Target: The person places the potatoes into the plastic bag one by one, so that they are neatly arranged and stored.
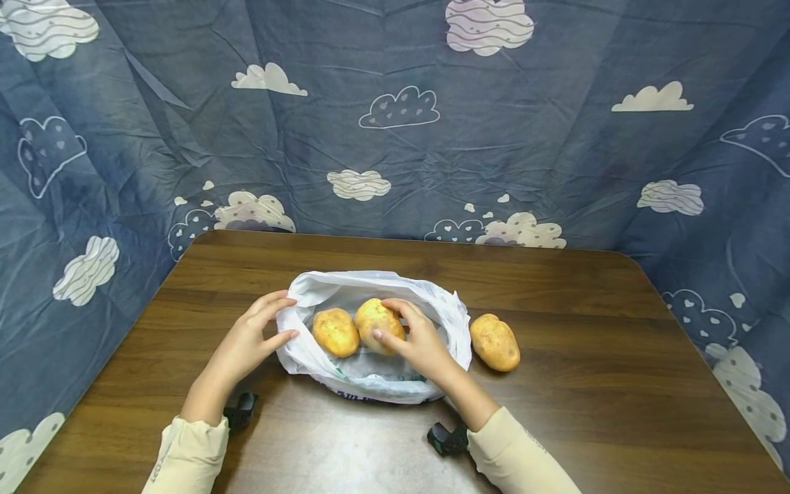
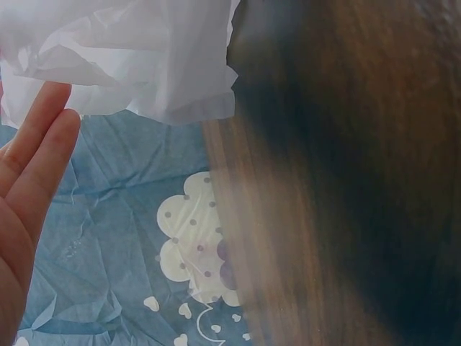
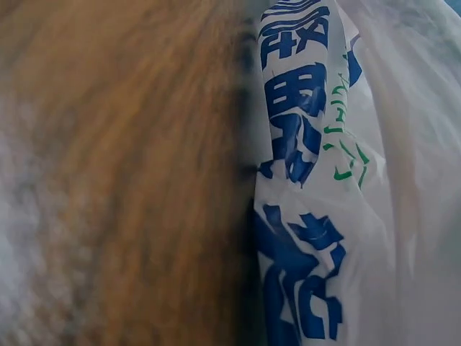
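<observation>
A white plastic bag (image 1: pixel 453 309) lies with its mouth spread wide on the wooden table. Inside it, on the left, sits one potato (image 1: pixel 335 333). My right hand (image 1: pixel 422 346) reaches in over the right rim and grips a second potato (image 1: pixel 374 322) between thumb and fingers, close beside the first. At the left rim, my left hand (image 1: pixel 247 343) touches the bag; in the left wrist view its fingers (image 2: pixel 50 155) look straight against the plastic. A third potato (image 1: pixel 496 343) rests on the table just right of the bag. The right wrist view shows the bag's printed side (image 3: pixel 382 238), without the hand.
The brown wooden table (image 1: pixel 586 412) runs back to a blue curtain (image 1: pixel 395 151) with cloud prints. A dark wrist device (image 1: pixel 242 410) sits by the left wrist, and another device (image 1: pixel 447 439) by the right.
</observation>
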A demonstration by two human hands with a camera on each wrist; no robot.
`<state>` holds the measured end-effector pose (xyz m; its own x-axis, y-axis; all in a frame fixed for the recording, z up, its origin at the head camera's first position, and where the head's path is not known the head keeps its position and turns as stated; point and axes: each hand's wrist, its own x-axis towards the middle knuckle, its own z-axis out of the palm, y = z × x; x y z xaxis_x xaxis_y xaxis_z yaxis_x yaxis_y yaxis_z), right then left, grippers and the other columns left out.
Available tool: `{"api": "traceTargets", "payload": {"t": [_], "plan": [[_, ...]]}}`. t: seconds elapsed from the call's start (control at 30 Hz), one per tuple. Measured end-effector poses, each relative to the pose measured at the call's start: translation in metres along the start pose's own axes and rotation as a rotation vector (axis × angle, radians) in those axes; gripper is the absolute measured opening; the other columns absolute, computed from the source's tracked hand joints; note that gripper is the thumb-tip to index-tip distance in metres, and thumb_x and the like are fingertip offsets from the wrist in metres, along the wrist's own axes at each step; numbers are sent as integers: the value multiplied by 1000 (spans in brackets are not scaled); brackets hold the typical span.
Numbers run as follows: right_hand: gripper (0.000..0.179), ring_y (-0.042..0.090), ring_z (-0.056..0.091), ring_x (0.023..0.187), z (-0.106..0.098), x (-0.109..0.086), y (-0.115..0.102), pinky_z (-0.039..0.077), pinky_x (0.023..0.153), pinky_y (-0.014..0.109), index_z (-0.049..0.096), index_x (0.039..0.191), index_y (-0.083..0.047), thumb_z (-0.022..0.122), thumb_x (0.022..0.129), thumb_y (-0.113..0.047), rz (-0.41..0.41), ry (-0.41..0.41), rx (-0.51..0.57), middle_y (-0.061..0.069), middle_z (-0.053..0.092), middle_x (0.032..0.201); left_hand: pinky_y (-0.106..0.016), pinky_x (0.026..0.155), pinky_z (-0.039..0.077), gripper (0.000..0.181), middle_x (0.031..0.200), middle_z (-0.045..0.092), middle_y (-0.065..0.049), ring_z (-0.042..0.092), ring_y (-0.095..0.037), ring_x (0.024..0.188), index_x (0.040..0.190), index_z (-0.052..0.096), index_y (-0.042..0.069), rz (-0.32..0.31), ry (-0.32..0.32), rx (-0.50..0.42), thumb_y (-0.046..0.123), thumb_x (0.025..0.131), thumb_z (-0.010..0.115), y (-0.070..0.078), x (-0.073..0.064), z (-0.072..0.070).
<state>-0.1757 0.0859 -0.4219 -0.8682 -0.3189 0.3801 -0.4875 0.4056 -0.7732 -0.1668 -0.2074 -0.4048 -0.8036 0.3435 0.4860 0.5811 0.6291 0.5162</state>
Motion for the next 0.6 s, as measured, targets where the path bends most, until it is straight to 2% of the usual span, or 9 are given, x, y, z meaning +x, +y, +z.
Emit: {"api": "traceTargets", "payload": {"t": [0.23, 0.6], "plan": [[47, 15, 52, 99, 3, 1, 4, 50, 74, 25, 52, 121, -8, 69, 80, -23, 66, -30, -22, 5, 52, 116, -37, 76, 50, 48, 122, 48, -17, 53, -26, 99, 114, 57, 1, 7, 4, -1, 2, 70, 75, 0, 0, 0], [50, 18, 51, 104, 4, -1, 5, 50, 78, 28, 49, 122, -8, 69, 80, -26, 110, -80, 9, 6, 50, 119, -39, 75, 50, 47, 121, 48, -18, 54, -28, 98, 114, 57, 0, 10, 15, 3, 0, 70, 74, 2, 0, -1]]}}
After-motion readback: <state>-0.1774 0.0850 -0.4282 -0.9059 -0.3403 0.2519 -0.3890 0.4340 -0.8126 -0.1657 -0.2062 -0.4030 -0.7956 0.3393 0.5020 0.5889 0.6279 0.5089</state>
